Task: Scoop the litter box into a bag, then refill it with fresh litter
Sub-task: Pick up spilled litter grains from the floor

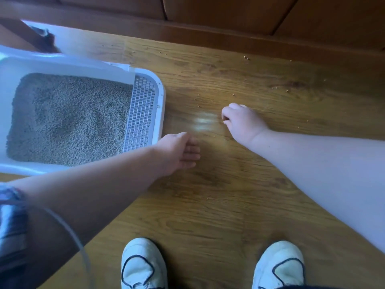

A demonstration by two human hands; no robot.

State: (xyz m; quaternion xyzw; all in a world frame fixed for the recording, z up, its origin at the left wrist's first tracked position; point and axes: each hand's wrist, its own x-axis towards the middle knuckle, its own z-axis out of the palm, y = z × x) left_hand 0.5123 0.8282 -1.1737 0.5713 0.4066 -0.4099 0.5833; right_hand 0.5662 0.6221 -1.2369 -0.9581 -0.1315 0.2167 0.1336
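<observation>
Reaching down to a wooden floor [229, 205], a person stretches out both bare arms. The left hand [179, 151] hangs just above the boards, palm turned up and slightly cupped, fingers relaxed and loose, with nothing visible in it. The right hand [241, 122] sits a little farther forward and apart from the left, knuckles up, its fingers curled under so the tips meet the floor. Whether they pinch anything is too small to make out.

Around and beyond the right hand, loose grains [246, 58] of pale litter lie scattered thinly over the boards. A few more lie between the two hands.

Just beside the left hand, on its outer side, stands the litter box [160, 88], a white rectangular tray sitting flat on the floor. The left forearm crosses its near corner. Grey-green litter [68, 119] fills the tray in an uneven layer. A white grid panel [141, 113] runs along the end of the box nearest the hands.

Beyond both hands, dark wooden panelling [208, 32] borders the floor. Behind the hands, toward the person, a pair of white shoes [143, 265] with dark trim points forward.
</observation>
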